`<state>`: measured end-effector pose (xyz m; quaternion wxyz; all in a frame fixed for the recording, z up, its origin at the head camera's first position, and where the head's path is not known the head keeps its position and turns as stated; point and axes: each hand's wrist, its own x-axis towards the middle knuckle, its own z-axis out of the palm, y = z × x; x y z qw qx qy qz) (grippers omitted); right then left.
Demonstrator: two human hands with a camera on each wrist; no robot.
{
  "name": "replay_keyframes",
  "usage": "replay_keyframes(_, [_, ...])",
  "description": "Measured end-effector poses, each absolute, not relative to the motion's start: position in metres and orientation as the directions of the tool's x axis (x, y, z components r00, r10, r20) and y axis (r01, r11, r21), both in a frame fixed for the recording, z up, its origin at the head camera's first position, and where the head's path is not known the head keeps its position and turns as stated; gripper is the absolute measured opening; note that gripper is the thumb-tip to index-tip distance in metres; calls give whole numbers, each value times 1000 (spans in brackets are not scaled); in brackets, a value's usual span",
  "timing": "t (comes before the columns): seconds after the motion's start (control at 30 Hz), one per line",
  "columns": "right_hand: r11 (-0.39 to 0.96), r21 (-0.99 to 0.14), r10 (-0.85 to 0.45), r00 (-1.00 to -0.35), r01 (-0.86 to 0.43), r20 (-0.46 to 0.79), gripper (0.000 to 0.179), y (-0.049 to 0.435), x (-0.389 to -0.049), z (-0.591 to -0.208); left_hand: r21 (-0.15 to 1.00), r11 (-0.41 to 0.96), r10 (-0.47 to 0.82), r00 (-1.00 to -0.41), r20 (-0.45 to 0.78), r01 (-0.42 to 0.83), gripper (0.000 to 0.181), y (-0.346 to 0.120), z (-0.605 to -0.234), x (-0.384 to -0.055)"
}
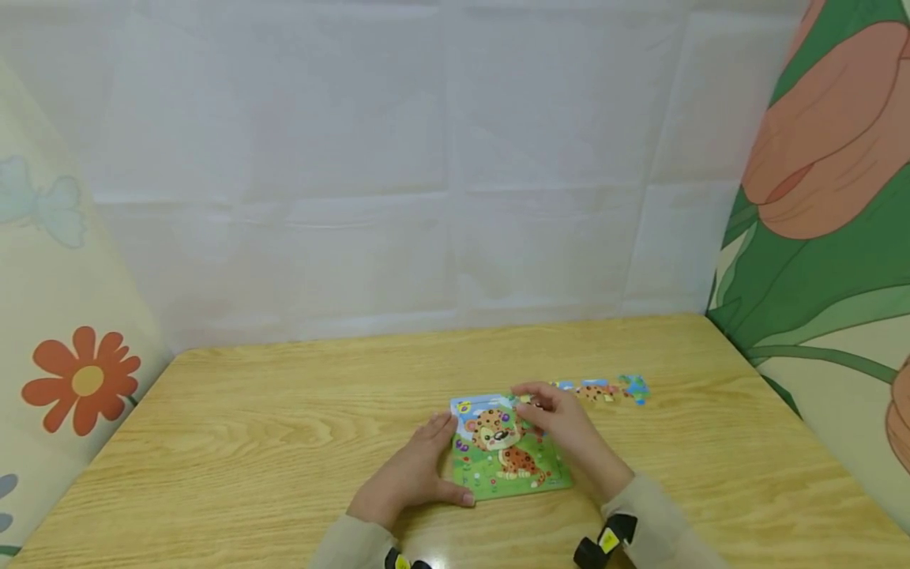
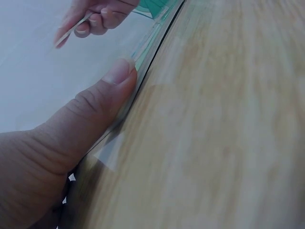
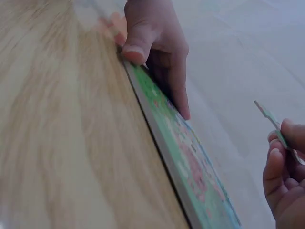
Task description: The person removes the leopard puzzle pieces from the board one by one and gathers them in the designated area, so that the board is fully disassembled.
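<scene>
A square jigsaw puzzle board (image 1: 486, 478) with a spotted leopard cub on green grass lies flat on the table. My left hand (image 1: 415, 472) rests against its near left corner, the thumb on the front edge and the straight fingers along the left side. Over the board's upper right part, my right hand (image 1: 569, 423) pinches a thin jigsaw piece (image 3: 270, 118) between thumb and fingers. The piece is raised off the board and tilted, seen nearly edge-on in both wrist views. In the head view the right fingers cover the board's upper right corner.
Several loose jigsaw pieces (image 1: 635, 388) lie in a row behind and right of the board. The wooden table (image 1: 284, 450) ends at a white cloth backdrop (image 1: 341, 174). Printed floral panels (image 1: 839, 261) stand at both sides.
</scene>
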<state>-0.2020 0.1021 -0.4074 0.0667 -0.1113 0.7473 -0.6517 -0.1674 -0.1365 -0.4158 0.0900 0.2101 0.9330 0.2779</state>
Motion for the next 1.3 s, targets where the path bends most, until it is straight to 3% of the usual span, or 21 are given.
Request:
replay_keyframes(0.43, [191, -977, -241, -970, -93, 45, 29, 128, -201, -413, 556, 758, 444, -894, -57, 341, 115, -137, -415, -167])
replay_keyframes(0.8, [170, -979, -245, -967, -110, 66, 37, 148, -201, -414, 557, 756, 447, -893, -55, 345, 115, -137, -415, -167])
replay_keyframes(1.3, [199, -980, -134, -991, -24, -3, 37, 164, -204, -421, 570, 755, 438, -896, -69, 325, 116, -137, -414, -165])
